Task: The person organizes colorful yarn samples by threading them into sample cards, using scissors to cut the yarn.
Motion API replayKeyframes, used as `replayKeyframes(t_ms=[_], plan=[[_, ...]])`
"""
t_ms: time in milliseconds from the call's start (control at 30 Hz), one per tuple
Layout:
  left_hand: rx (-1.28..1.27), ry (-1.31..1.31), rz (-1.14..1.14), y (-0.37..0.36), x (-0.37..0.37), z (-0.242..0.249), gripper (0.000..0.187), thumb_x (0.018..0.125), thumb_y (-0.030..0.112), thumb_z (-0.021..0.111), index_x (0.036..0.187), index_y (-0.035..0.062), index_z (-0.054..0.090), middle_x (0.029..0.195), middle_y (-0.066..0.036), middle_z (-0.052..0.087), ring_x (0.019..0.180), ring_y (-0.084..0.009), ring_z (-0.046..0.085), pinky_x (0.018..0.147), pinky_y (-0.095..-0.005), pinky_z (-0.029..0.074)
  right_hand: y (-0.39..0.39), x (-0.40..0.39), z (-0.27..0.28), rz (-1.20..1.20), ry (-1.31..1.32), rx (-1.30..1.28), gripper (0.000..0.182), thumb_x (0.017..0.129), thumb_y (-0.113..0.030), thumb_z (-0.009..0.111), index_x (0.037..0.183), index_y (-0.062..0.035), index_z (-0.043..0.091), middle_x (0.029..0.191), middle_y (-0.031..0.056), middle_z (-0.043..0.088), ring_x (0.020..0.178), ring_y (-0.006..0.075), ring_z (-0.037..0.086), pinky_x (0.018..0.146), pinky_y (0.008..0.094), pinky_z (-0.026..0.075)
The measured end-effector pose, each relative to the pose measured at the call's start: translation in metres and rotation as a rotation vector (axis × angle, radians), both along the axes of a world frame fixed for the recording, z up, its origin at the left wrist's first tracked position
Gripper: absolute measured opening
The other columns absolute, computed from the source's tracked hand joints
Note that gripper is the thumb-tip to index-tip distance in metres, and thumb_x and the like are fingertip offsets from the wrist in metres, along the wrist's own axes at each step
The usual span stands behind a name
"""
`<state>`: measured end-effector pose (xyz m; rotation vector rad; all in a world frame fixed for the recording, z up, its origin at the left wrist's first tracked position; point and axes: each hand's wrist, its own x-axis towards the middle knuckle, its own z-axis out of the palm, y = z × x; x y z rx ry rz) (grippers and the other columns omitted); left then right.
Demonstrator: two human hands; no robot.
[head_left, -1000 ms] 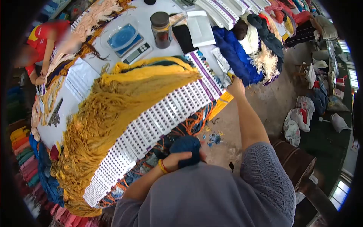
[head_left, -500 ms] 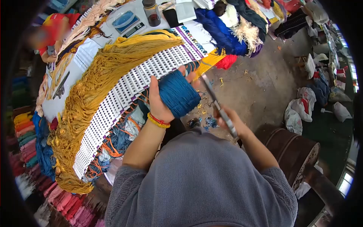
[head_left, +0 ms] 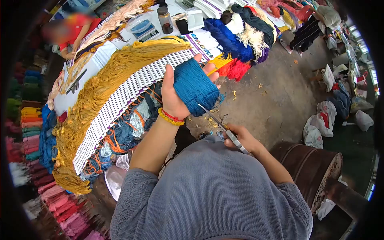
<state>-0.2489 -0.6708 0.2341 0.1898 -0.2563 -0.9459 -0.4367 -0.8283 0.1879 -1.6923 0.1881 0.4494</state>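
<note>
A thick wound bundle of blue yarn (head_left: 196,86) lies across my left hand (head_left: 174,98), which holds it palm up. The thumb stands at its left side, and fingertips show past its upper right edge. Red and yellow bracelets circle that wrist. In my right hand (head_left: 240,140) is a knife (head_left: 216,121) with a grey handle and a thin pointed blade. The blade's tip is at the lower edge of the yarn; whether it touches cannot be told. Beyond my left hand are punched white cards (head_left: 140,80) with blue and orange threads hanging from them.
Mustard yarn (head_left: 92,96) covers much of the table, near a scale (head_left: 144,28) and a jar (head_left: 165,20). Blue, cream and red hanks lie at the far side. A rusty drum (head_left: 308,164) stands right. A person in red (head_left: 80,28) is at upper left.
The yarn bundle in my left hand has shifted slightly right and turned. My right hand has moved down and tilted the knife, bringing its tip to the bundle's lower edge.
</note>
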Motion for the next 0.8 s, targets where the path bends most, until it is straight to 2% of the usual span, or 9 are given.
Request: replayKeyframes(t_ms=[167, 233, 333, 533, 800], plan=[[0.054, -0.036, 0.044, -0.002, -0.021, 0.002, 0.079, 0.079, 0.064, 0.039, 0.134, 0.0075, 0.025, 0.126, -0.017, 0.042, 0.115, -0.0317, 0.043, 0.096, -0.0532, 0.031, -0.002, -0.009, 0.0, 0.033, -0.018, 0.028, 0.043, 0.069, -0.034, 0.068, 0.088, -0.0001, 0.051, 0.074, 0.0055, 0.046, 0.072, 0.0148, 0.044, 0.064, 0.0297, 0.037], [0.068, -0.062, 0.05, -0.001, -0.026, 0.001, 0.079, 0.08, 0.063, 0.038, 0.133, 0.0071, 0.025, 0.126, -0.016, 0.042, 0.115, -0.0317, 0.043, 0.096, -0.0524, 0.031, -0.002, -0.01, -0.002, 0.025, -0.12, 0.028, 0.044, 0.068, -0.035, 0.069, 0.089, -0.0005, 0.051, 0.073, 0.0046, 0.044, 0.07, 0.0138, 0.042, 0.063, 0.0292, 0.037], [0.073, 0.018, 0.083, 0.001, -0.031, 0.002, 0.076, 0.081, 0.062, 0.037, 0.132, 0.0064, 0.029, 0.124, -0.016, 0.045, 0.114, -0.0316, 0.044, 0.097, -0.0521, 0.03, -0.001, -0.013, -0.003, 0.005, -0.112, 0.005, 0.045, 0.067, -0.034, 0.07, 0.089, -0.0007, 0.05, 0.072, 0.0033, 0.043, 0.069, 0.0127, 0.041, 0.062, 0.0286, 0.037], [0.088, 0.098, 0.141, 0.01, -0.029, 0.006, 0.074, 0.081, 0.061, 0.038, 0.13, 0.006, 0.031, 0.123, -0.016, 0.046, 0.112, -0.0314, 0.046, 0.098, -0.0524, 0.027, 0.007, -0.013, -0.011, -0.024, -0.204, 0.023, 0.045, 0.066, -0.034, 0.071, 0.087, -0.0015, 0.049, 0.072, 0.0017, 0.042, 0.067, 0.0109, 0.04, 0.059, 0.0265, 0.035], [0.151, 0.043, 0.175, 0.04, -0.018, 0.013, 0.069, 0.083, 0.058, 0.037, 0.129, 0.0069, 0.033, 0.121, -0.017, 0.047, 0.111, -0.0326, 0.046, 0.097, -0.0513, 0.03, 0.042, 0.012, 0.006, -0.024, -0.295, 0.004, 0.045, 0.064, -0.031, 0.074, 0.085, -0.001, 0.05, 0.07, 0.0029, 0.043, 0.065, 0.0113, 0.04, 0.057, 0.0278, 0.035]])
